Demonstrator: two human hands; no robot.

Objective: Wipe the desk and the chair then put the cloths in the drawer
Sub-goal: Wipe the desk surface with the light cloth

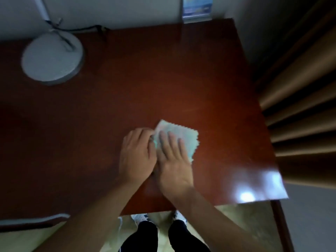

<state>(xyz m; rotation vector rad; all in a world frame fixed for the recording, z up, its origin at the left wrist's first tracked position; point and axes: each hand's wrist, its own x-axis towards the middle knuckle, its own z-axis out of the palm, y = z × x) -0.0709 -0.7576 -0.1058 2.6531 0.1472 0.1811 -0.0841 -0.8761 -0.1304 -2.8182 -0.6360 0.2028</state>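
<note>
A pale, pastel cloth (pixel 189 137) with zigzag edges lies on the dark red-brown desk (pixel 127 99), right of centre and towards the front edge. My right hand (pixel 172 159) lies flat on the cloth with straight fingers pressing it down. My left hand (pixel 135 157) sits right beside it on the left, its fingertips curled at the cloth's left edge; blur hides whether they pinch it. The chair and the drawer are out of view.
A white round lamp base (pixel 52 59) with a dark cable stands at the desk's back left. A blue card holder (pixel 197 8) is at the back edge. Brown curtains (pixel 300 91) hang to the right. My legs and shoes (pixel 143 218) are below the front edge.
</note>
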